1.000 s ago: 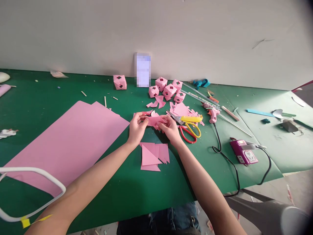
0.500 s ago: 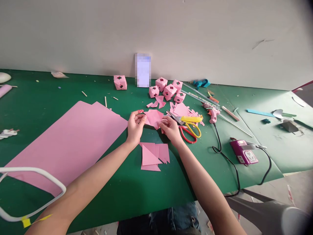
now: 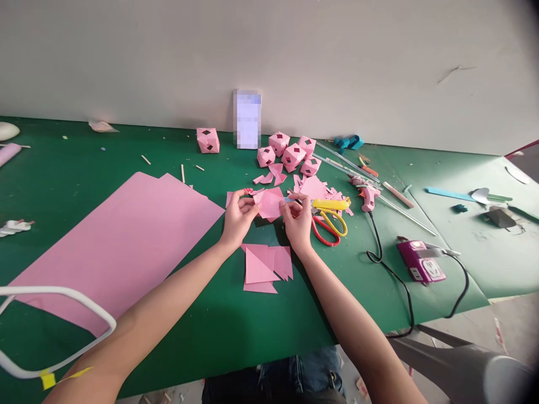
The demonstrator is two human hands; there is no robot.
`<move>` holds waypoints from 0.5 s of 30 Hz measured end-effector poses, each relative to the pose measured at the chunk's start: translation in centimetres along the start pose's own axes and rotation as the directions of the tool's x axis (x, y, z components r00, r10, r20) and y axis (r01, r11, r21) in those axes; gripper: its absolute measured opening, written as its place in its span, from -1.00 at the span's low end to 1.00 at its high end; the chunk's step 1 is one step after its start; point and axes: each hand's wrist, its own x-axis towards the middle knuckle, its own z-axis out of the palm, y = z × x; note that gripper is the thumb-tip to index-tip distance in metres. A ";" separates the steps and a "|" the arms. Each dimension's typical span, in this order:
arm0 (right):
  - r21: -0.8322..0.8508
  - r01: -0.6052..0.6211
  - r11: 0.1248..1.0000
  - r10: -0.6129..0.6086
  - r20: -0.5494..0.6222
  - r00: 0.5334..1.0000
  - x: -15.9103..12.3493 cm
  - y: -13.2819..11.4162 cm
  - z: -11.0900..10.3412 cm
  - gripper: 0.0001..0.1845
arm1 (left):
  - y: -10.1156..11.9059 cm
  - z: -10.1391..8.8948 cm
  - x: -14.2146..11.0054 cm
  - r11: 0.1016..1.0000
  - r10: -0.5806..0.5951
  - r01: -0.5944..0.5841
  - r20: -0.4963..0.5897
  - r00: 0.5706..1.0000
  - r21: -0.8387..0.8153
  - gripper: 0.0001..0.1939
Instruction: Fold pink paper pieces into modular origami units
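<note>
Between my two hands is a small folded piece of pink paper, held just above the green table. My left hand grips its left side between thumb and fingers. At its right edge my right hand pinches the paper with thumb and forefinger. Below the hands lies a loose stack of cut pink paper pieces, some square and some triangular. Scissors with red and yellow handles rest right of my right hand, beside a yellow utility knife.
Several pink paper polyhedra stand behind the hands, near a propped-up phone. Large pink sheets cover the left. At right lie a pink glue gun, clear sticks and a purple power socket. A white frame crosses the lower left.
My right hand has shifted its grip on the folded paper, its thumb now higher along the right edge. The paper has tilted and moved slightly right with my left hand.
</note>
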 end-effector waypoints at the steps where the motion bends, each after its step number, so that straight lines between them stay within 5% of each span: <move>1: -0.026 0.021 0.999 -0.022 -0.011 1.000 0.0 0.1 0.0 -0.66 | 0.1 0.0 0.0 1.000 -0.006 0.006 0.012 1.000 -0.004 -0.49; 5: -0.206 0.147 0.967 -0.152 -0.006 0.988 0.1 0.3 -0.3 -0.81 | 0.5 0.1 -0.2 0.999 -0.023 0.025 0.057 0.998 -0.024 -0.46; 9: -0.458 0.364 0.811 -0.358 0.104 0.928 -0.1 0.2 -0.3 -0.81 | 0.6 0.1 -0.3 0.999 -0.034 0.035 0.076 0.997 -0.010 -0.34; 15: -0.594 0.383 0.707 -0.391 0.123 0.912 -0.3 0.0 -0.2 -0.75 | 0.8 0.1 -0.4 0.999 -0.044 0.045 0.120 0.992 -0.010 -0.38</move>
